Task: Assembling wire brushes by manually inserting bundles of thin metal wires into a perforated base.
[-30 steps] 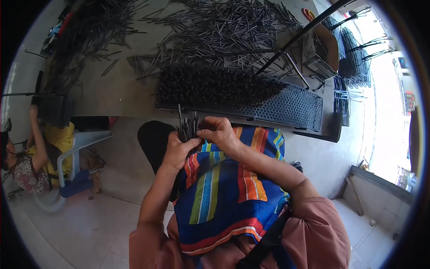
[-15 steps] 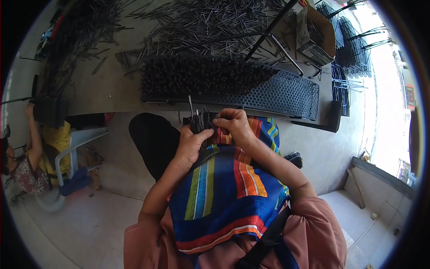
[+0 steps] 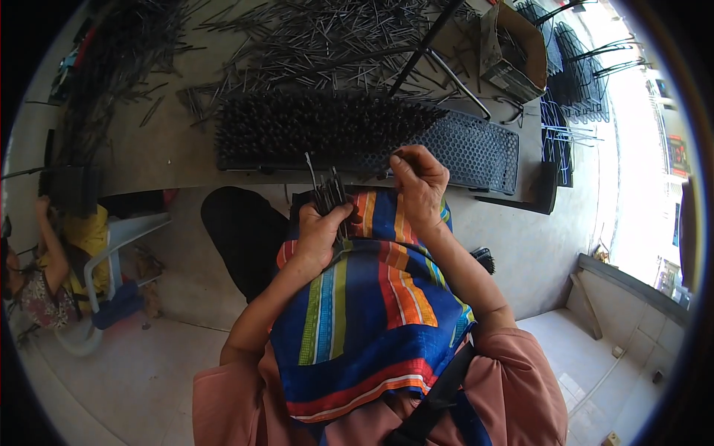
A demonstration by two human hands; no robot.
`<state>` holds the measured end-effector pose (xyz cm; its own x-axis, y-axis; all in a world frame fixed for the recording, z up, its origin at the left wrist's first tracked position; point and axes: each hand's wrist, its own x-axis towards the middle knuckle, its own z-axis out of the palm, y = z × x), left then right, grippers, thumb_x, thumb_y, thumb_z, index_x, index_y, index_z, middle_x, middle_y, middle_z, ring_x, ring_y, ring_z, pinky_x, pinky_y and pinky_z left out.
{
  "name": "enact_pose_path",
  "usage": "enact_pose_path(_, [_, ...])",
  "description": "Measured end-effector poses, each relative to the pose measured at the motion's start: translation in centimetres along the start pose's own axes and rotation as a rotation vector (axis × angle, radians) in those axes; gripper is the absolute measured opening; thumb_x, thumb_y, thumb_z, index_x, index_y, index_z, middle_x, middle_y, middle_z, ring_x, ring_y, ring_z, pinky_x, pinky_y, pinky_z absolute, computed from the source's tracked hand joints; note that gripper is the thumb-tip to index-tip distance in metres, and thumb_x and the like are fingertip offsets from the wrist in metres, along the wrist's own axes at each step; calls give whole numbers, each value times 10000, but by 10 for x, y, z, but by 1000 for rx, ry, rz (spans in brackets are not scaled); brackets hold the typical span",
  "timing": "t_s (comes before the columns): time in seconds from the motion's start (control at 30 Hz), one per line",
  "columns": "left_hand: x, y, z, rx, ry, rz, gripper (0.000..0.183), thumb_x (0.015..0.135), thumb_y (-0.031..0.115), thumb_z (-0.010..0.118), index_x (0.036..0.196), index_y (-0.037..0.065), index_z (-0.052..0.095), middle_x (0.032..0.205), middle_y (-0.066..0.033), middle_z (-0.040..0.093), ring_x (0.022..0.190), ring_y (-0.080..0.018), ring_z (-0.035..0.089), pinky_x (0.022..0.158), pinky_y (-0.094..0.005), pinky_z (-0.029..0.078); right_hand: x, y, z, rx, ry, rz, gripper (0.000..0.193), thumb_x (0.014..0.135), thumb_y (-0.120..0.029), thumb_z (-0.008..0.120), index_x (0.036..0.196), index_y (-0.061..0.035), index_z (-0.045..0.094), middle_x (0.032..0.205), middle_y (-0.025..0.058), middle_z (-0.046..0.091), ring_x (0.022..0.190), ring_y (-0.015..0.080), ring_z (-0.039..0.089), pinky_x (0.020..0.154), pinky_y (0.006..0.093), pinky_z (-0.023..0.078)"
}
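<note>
My left hand (image 3: 321, 236) is closed round a bundle of thin dark rods (image 3: 327, 195), which stands up above the lap. One longer rod pokes out above the rest. To its right, my right hand (image 3: 422, 182) is raised at the front edge of a long black perforated tray (image 3: 483, 156), its thumb and fingers pinched together. From the pinch a thin dark rod (image 3: 381, 175) seems to stick out to the left, partly hidden by the fingers. Densely packed upright dark rods (image 3: 320, 126) fill the tray's left and middle; bare holes show at its right end.
Loose dark rods (image 3: 327, 56) lie heaped across the table behind the tray. A dark metal bar frame (image 3: 431, 52) stands over them. An open cardboard box (image 3: 513, 56) and wire racks (image 3: 584, 82) are at the far right. Another person (image 3: 44, 282) sits at the left by a chair (image 3: 111, 253).
My right hand has left the bundle and moved right and up to the tray's front edge. The left hand keeps its hold on the rods. The whole view has shifted slightly.
</note>
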<state>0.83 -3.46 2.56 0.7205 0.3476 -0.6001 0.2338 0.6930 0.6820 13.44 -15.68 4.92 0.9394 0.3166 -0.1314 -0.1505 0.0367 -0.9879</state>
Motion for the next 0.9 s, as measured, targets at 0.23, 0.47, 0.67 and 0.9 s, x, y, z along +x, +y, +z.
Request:
enact_pose_path(0.23, [-3, 2, 0, 21, 29, 30, 46, 809, -33, 638, 849, -34, 659, 791, -114, 684, 659, -183, 672, 623, -303, 561, 19, 7, -8, -343, -58, -410, 110, 789, 78, 660, 884, 24, 641, 825, 35, 591, 731, 78, 517, 647, 198, 407])
enact_pose_path(0.47, [1, -1, -6, 75, 14, -26, 106, 795, -77, 620, 880, -37, 669, 817, -110, 695, 674, -176, 678, 642, -293, 570, 20, 12, -5, -423, -86, -521, 125, 777, 79, 673, 885, 19, 652, 805, 41, 598, 696, 88, 541, 627, 211, 432])
enact_pose_path(0.67, [2, -2, -5, 74, -9, 41, 119, 790, -82, 615, 892, -47, 665, 822, -112, 697, 678, -167, 677, 653, -279, 567, 15, 6, 4, -609, -78, -449, 129, 761, 57, 697, 876, 5, 672, 777, 53, 602, 657, 102, 573, 591, 227, 447])
enact_pose_path(0.9, [2, 3, -7, -51, 27, -60, 123, 795, -65, 616, 908, -49, 665, 832, -139, 697, 688, -194, 687, 655, -284, 571, 25, 7, 5, -760, -131, -501, 139, 753, 21, 711, 888, -1, 687, 755, 78, 619, 602, 152, 608, 559, 243, 462])
